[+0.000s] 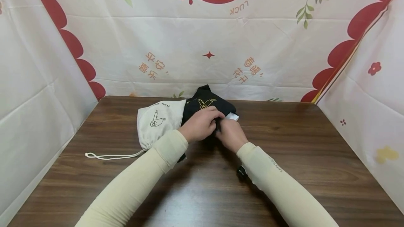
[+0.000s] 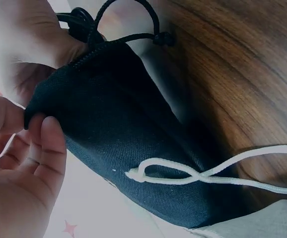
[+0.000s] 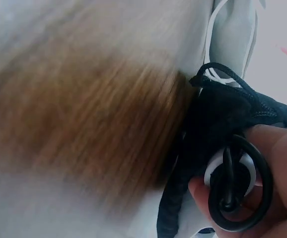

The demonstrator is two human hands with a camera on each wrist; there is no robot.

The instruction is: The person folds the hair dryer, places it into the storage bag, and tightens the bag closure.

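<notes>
A black drawstring bag (image 1: 221, 103) with a yellow hair-dryer print lies at the table's back middle. My left hand (image 1: 202, 123) pinches the edge of its mouth, as the left wrist view shows at the black cloth (image 2: 113, 119). At the same mouth my right hand (image 1: 231, 134) grips a round, white-rimmed end (image 3: 251, 171) with a looped black cable (image 3: 268, 191). The rest of that corded thing is hidden by hand and cloth. Beside the black bag, on its left, lies a white drawstring bag (image 1: 170, 116) with a similar print.
The white bag's cord (image 1: 116, 157) trails left over the brown wooden table (image 1: 303, 143). A small white piece (image 1: 233, 116) shows beside the black bag, its kind unclear. Printed cloth (image 1: 189, 38) hangs behind and at both sides of the table.
</notes>
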